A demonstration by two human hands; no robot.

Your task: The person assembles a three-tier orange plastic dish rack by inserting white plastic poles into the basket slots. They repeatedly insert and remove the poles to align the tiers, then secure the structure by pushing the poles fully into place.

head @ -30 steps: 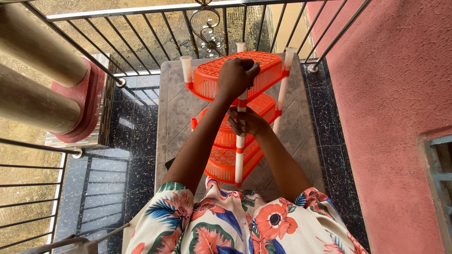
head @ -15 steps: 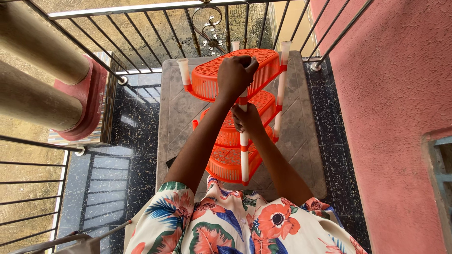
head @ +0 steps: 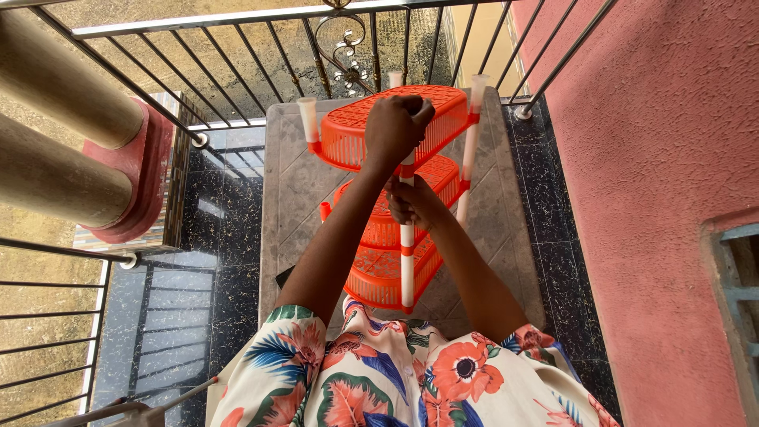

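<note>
An orange plastic rack with three basket tiers stands on a grey stone-tiled strip of balcony floor, close to the black metal railing. White posts join the tiers at the corners; the near one, the front post, runs down through all three baskets to the floor.

The person's left hand sits on the near rim of the top basket, its fingers curled tightly over the edge where the front post meets it, so the hand is clenched on the rack's top. The right hand is lower, at the level of the middle basket, with its fingers wrapped around the front post just beneath the top tier. Both arms reach forward from a floral-print garment at the bottom of the view.

The bottom basket lies nearest the person, partly under the arms. To the right rises a rough pink wall; to the left, dark polished tiles and two thick beige columns beyond the railing.
</note>
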